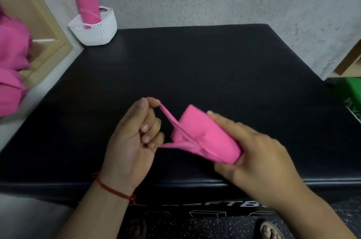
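Two hands, two pink rolls

Pink rolled cloth bundle: tight cylinder, tilted, held just above black tabletop, near front edge. Thin pink strap looped out from its left end, stretched taut, slightly blurred.

Near edge of the surface: left hand on the left, right hand beside it, rolled cloth between them, its loop running over to the left hand. Basket sits in the far left corner, second roll standing in it. Cloth pile off the left side, box off the right.
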`<control>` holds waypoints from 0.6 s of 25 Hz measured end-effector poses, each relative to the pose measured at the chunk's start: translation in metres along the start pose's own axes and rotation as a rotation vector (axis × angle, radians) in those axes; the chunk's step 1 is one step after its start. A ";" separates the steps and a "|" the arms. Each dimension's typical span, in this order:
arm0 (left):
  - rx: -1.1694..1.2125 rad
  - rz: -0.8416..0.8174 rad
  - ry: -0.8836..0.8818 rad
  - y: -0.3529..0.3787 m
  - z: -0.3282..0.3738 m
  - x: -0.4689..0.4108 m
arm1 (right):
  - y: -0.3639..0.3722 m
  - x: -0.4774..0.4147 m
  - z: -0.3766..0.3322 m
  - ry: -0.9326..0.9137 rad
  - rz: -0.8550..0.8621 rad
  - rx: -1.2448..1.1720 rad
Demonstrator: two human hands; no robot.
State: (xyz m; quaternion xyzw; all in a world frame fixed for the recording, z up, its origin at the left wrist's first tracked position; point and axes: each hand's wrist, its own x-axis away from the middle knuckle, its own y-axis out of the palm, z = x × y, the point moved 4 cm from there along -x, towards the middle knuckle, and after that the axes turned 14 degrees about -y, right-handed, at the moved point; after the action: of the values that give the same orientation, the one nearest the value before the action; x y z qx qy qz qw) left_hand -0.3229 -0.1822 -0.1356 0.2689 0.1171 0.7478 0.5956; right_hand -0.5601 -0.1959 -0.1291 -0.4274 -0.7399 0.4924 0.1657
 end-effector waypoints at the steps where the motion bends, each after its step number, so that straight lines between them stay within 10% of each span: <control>1: -0.077 0.022 -0.005 -0.004 -0.001 -0.001 | 0.003 0.003 -0.005 -0.062 -0.044 -0.037; 9: -0.427 -0.049 -0.193 -0.004 -0.004 0.008 | 0.010 0.002 -0.007 -0.455 -0.021 0.090; 15: -0.062 0.005 -0.425 -0.013 -0.049 -0.003 | 0.019 0.005 -0.017 -0.287 0.186 -0.703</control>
State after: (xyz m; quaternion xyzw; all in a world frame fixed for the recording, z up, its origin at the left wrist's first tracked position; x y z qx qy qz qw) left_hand -0.3382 -0.1742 -0.1834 0.4024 -0.0346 0.6789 0.6132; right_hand -0.5429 -0.1789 -0.1382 -0.4501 -0.8373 0.2764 -0.1412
